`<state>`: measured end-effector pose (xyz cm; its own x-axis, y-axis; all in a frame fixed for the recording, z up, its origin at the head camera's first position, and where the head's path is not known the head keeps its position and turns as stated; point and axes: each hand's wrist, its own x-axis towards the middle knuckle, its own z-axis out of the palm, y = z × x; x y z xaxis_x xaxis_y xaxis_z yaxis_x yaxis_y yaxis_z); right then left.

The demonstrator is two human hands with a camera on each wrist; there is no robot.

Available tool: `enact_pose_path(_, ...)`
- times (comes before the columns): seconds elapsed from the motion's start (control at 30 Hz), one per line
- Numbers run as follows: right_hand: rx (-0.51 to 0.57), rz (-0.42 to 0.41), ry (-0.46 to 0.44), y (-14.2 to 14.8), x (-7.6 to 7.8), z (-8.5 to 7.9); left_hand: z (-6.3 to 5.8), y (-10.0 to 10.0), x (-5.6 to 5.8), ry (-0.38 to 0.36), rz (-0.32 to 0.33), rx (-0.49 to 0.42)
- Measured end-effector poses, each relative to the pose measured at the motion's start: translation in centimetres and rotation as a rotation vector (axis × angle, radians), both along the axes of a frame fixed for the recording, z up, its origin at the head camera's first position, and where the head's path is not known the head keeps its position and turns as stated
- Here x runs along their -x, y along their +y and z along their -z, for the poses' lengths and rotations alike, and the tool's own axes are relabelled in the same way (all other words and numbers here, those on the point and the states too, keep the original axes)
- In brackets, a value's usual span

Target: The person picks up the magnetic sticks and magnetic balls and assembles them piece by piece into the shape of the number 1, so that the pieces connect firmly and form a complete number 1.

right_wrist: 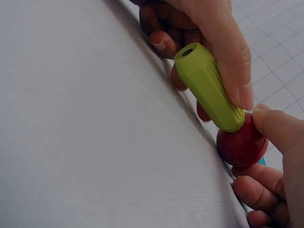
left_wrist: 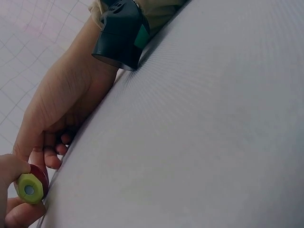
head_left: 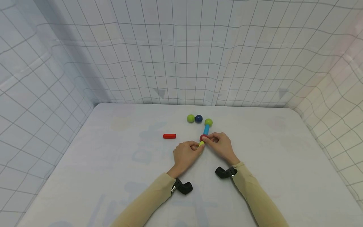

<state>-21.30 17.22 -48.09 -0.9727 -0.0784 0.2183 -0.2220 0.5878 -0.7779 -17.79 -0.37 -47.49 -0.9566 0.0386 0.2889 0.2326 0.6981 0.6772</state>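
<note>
My left hand (head_left: pixel 185 155) pinches a short, ribbed yellow-green rod (right_wrist: pixel 205 88) between thumb and fingers. The rod's end face holds a small round inset, which shows grey in the left wrist view. Its other end meets a glossy dark red ball (right_wrist: pixel 241 145), pinched by the thumb and fingers of my right hand (head_left: pixel 222 147). Beyond that ball a blue rod (head_left: pixel 206 129) runs away from me to a lime green ball (head_left: pixel 208 122), all in one line. In the head view, fingers partly cover the red ball and the yellow-green rod.
Left of this line a red rod (head_left: pixel 169 136) lies on the white table (head_left: pixel 113 176). A second lime green ball (head_left: pixel 191 118) and a dark blue ball (head_left: pixel 198 119) sit side by side farther back. White gridded curtains (head_left: pixel 175 63) surround the table's back and sides.
</note>
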Motion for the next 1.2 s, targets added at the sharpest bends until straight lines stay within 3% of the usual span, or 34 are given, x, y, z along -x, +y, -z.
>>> enact_pose_path(0.73,0.012,0.019,-0.004,0.07,0.05,-0.06,-0.05,-0.09,-0.08,0.014,0.046,0.011)
enact_pose_path(1.2,0.014,0.032,-0.016,0.01,-0.04,-0.13,-0.18,-0.58,-0.02,0.019,0.061,-0.076)
